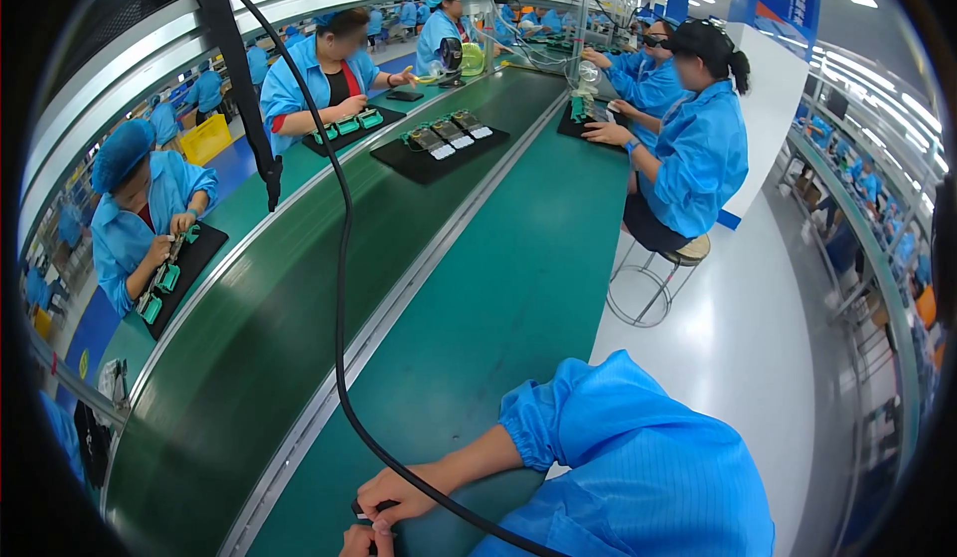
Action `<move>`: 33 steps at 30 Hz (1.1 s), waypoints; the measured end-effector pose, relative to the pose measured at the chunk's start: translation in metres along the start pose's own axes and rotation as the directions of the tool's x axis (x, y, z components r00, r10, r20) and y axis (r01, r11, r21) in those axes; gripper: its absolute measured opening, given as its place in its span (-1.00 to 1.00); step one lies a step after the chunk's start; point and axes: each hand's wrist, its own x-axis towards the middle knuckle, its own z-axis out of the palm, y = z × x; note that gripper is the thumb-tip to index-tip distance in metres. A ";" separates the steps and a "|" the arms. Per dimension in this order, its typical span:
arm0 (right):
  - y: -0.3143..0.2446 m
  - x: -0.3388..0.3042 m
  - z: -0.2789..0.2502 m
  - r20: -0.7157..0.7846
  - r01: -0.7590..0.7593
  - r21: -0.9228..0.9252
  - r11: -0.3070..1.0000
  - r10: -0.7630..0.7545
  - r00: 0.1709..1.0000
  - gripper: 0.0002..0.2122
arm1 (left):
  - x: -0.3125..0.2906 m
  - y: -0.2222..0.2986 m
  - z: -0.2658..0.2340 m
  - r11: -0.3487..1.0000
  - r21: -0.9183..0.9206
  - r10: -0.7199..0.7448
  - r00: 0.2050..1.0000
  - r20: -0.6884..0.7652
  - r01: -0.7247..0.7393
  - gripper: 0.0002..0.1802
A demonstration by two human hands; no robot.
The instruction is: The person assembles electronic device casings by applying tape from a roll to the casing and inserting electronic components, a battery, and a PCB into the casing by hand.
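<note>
Low in the picture, my right hand reaches in from a blue sleeve over the green bench top. Its fingers are closed on a small black piece with a pale edge, mostly covered by the hand. Just below, touching the right fingertips, is my left hand, cut off by the lower edge. The left fingers are bent inward near a dark bit too hidden to name. A black cable hangs in front of the bench and crosses over my right wrist area.
A green conveyor belt runs along the left of the bench, carrying a black mat with several circuit assemblies. Co-workers in blue sit across, handling green parts on black mats. At right, another person sits on a round stool.
</note>
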 end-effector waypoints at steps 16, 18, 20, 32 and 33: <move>-0.001 -0.002 -0.001 -0.037 -0.013 0.006 1.000 0.013 0.999 -0.80 | 0.001 0.003 0.004 0.999 -0.036 -0.040 0.999 -0.002 0.040 -0.68; 0.000 -0.001 0.000 -0.036 -0.013 0.006 1.000 0.013 0.999 -0.81 | 0.001 0.003 0.002 0.998 -0.039 -0.047 0.999 0.000 0.047 -0.69; 0.001 0.000 0.001 -0.027 -0.025 0.018 1.000 0.026 0.999 -0.81 | 0.001 0.001 0.002 0.999 -0.032 -0.023 1.000 0.004 0.023 -0.70; -0.004 -0.004 -0.001 -0.033 0.021 0.006 1.000 -0.020 0.999 -0.80 | 0.001 0.005 0.005 0.999 -0.019 -0.035 0.999 -0.020 0.035 -0.73; -0.004 -0.004 -0.001 -0.035 0.021 0.006 1.000 -0.021 0.999 -0.80 | 0.001 0.005 0.005 0.999 -0.019 -0.034 0.999 -0.019 0.034 -0.73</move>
